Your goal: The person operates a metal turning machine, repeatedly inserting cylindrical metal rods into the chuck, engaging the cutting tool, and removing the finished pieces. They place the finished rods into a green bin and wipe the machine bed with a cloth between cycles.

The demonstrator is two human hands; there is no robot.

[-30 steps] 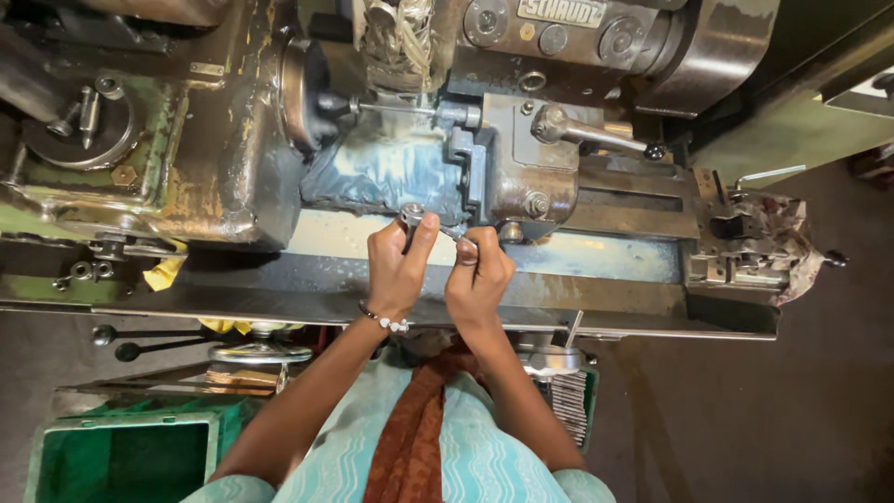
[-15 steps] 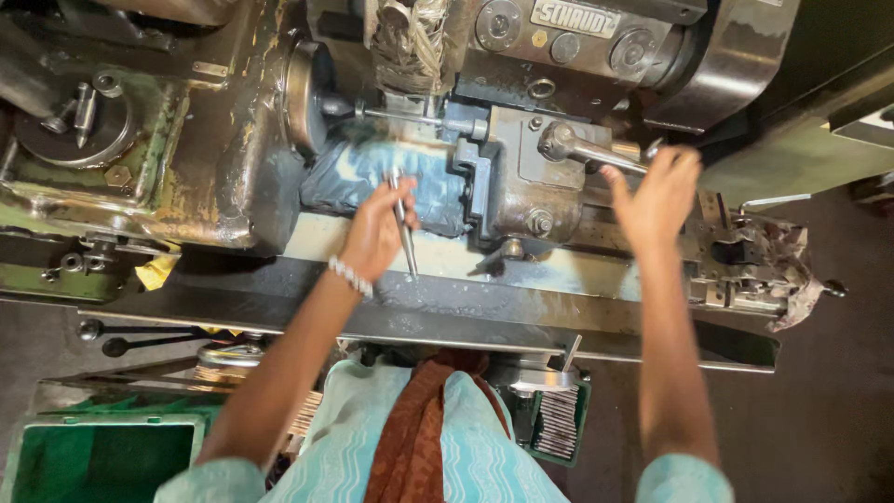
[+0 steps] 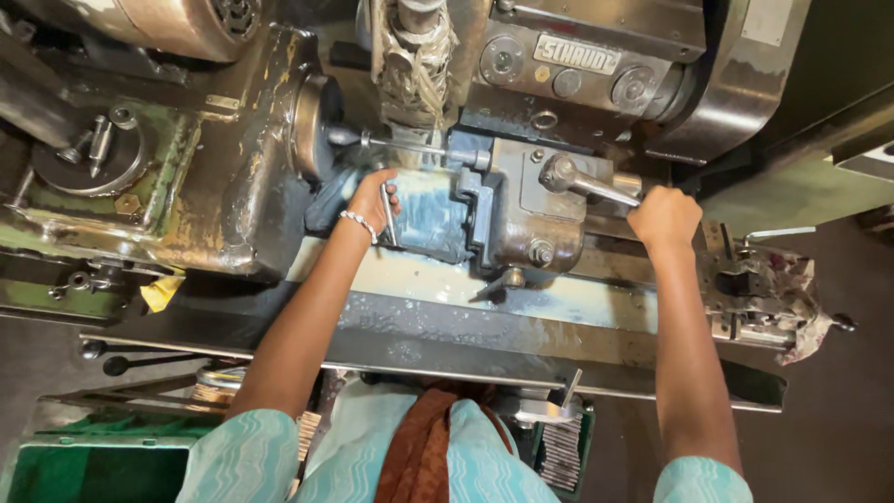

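Note:
I look down on an oily grinding machine (image 3: 233, 196). My left hand (image 3: 371, 200) holds a thin metal rod (image 3: 387, 226) and rests against the wet blue-grey block (image 3: 424, 214) below the round spindle face (image 3: 312, 126). Another slim rod (image 3: 410, 144) lies clamped between the spindle and the tailstock (image 3: 521, 219). My right hand (image 3: 663, 216) is closed around the end of the steel lever (image 3: 587, 182) that sticks out from the tailstock to the right.
A wet steel bed (image 3: 559, 303) runs across in front of me. A rag-covered fitting (image 3: 773, 293) sits at the bed's right end. A green crate (image 3: 84, 466) stands at lower left, and stacks of small metal parts (image 3: 559, 452) sit beside my body.
Both hands were together at the front of the block. The right hand moved out to the right and took the lever; the left moved up to the block with the thin rod.

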